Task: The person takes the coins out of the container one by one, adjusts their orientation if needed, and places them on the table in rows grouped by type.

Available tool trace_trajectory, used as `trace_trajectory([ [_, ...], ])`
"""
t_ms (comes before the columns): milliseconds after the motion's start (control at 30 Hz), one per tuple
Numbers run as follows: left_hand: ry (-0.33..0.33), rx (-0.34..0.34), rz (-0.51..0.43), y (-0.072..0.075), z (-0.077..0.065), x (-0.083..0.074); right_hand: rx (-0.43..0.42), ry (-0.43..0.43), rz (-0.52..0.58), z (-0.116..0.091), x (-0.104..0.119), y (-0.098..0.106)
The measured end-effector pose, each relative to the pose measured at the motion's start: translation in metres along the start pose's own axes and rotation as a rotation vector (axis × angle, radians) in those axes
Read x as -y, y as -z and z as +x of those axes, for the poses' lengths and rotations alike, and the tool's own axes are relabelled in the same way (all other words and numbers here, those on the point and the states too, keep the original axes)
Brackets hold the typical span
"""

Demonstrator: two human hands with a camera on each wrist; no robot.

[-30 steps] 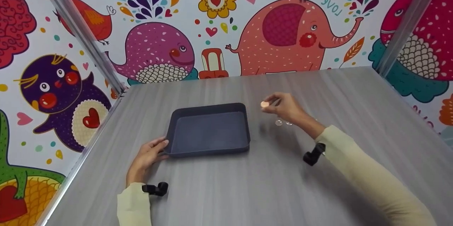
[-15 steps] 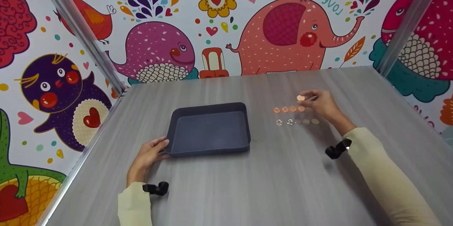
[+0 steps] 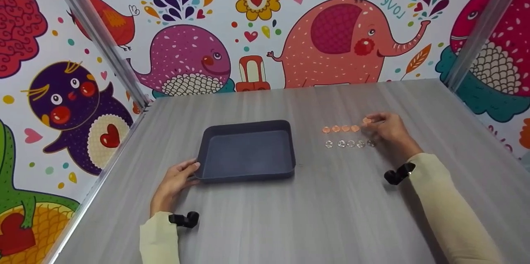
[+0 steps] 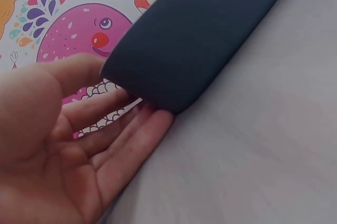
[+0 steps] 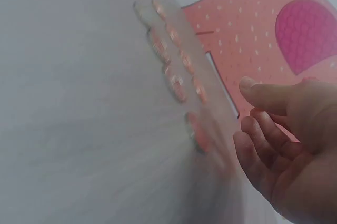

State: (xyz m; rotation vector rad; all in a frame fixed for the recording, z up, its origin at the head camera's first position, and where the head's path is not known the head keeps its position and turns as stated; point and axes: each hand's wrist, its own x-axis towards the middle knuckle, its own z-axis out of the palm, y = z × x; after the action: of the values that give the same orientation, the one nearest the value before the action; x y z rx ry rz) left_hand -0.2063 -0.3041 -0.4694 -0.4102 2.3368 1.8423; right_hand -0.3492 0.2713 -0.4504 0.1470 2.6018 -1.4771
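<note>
My left hand (image 3: 174, 181) grips the near left corner of a dark grey rectangular baking tray (image 3: 248, 154), thumb at the rim. In the left wrist view the fingers (image 4: 134, 147) reach to the lower edge of its wall (image 4: 179, 45). Over on the right, my right hand (image 3: 391, 130) pinches a copper coin (image 3: 367, 121) between thumb and fingertips, at the right end of a row of copper coins (image 3: 345, 128). Below that lies a second row, of silver coins (image 3: 351, 143). From the right wrist, the hand (image 5: 284, 139) hides its coin.
The grey wood-grain table (image 3: 248, 222) runs back to a wall (image 3: 265, 40) printed with cartoon animals. Metal posts (image 3: 103, 44) rise at its far corners. A strip of bare tabletop separates the tray from the coin rows.
My right hand has moved right with a copper coin, from beside the tray to the right end of the copper row, and lowered slightly since half a second ago. My left hand stays at the tray.
</note>
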Motion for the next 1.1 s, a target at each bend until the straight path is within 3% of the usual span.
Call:
trace_trajectory([
  [500, -0.007, -0.011, -0.019, -0.003, 0.002, 0.0, -0.032, 0.028, -0.128, 0.009, -0.014, -0.003],
  [767, -0.006, -0.011, -0.016, -0.002, -0.001, 0.001, -0.008, -0.038, -0.084, 0.012, -0.012, -0.004],
  [1100, -0.038, -0.011, -0.039, 0.0, -0.003, 0.002, -0.017, -0.034, -0.069, 0.01, -0.013, -0.007],
])
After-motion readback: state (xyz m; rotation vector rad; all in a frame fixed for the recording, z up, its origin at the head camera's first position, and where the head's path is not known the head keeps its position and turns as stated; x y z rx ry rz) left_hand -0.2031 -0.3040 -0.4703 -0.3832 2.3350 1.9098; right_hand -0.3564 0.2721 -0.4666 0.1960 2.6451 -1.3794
